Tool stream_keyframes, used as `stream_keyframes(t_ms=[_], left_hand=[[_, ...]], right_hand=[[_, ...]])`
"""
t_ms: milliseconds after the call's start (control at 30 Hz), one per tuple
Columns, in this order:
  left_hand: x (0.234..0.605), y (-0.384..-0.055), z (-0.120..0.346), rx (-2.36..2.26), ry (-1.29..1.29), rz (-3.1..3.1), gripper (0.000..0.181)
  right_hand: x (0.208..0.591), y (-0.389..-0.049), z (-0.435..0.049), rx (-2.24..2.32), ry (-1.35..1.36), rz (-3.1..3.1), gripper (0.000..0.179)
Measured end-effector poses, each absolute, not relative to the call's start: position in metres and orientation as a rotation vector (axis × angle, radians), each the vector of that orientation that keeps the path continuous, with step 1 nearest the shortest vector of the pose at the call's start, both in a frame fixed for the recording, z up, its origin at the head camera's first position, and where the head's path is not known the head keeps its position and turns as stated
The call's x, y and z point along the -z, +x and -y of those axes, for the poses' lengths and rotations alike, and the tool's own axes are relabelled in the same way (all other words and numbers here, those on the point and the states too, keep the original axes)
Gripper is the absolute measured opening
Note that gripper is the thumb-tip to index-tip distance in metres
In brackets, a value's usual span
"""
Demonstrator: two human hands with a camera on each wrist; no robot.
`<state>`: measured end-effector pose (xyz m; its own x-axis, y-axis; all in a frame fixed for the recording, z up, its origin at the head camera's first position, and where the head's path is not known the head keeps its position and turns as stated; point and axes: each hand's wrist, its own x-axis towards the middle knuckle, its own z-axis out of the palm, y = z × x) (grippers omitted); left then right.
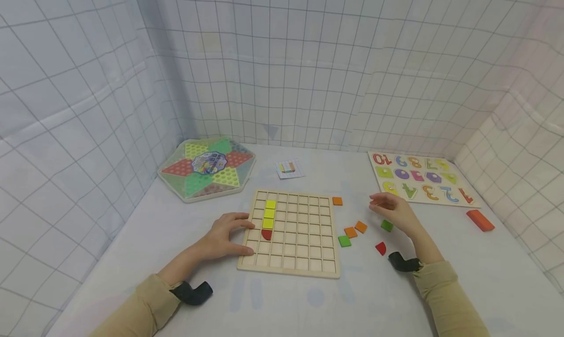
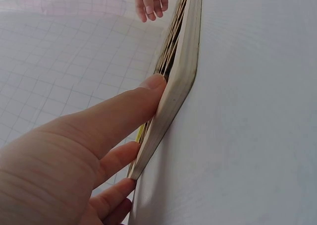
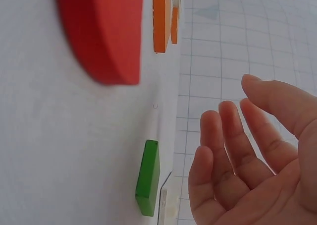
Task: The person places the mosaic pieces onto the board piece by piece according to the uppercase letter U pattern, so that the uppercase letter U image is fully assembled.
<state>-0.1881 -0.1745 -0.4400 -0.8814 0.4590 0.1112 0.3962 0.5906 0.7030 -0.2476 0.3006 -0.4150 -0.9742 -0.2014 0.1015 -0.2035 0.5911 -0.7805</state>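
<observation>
My left hand [image 1: 225, 235] rests on the left edge of a wooden grid board [image 1: 288, 272], thumb and fingertips touching its rim. A column of yellow square tiles [image 1: 269, 213] sits in the board's second column, with a red quarter-round tile [image 1: 266, 235] just below them. Right of the board my right hand [image 1: 394, 211] hovers over the table, its fingers loosely bent around nothing. In the right wrist view a green tile [image 3: 147, 178] and a large, near red quarter-round tile [image 3: 106, 34] lie beside this hand [image 3: 252, 160].
Orange tiles [image 1: 350, 232] and another green tile [image 1: 344, 241] lie right of the board. Behind it is a small pattern card [image 1: 296, 173]. A Chinese checkers board [image 1: 211, 195] stands back left; a number puzzle [image 1: 423, 180] and a red-orange block [image 1: 480, 220] are at right.
</observation>
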Motion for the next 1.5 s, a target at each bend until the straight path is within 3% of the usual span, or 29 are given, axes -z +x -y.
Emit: stream_keyframes(t_ms=[1500], left_hand=[[0.440,-0.187,0.175,-1.178,0.748,-2.731,0.058]], right_hand=[[0.419,-0.243,-0.348,-1.267,0.419,3.114,0.050]])
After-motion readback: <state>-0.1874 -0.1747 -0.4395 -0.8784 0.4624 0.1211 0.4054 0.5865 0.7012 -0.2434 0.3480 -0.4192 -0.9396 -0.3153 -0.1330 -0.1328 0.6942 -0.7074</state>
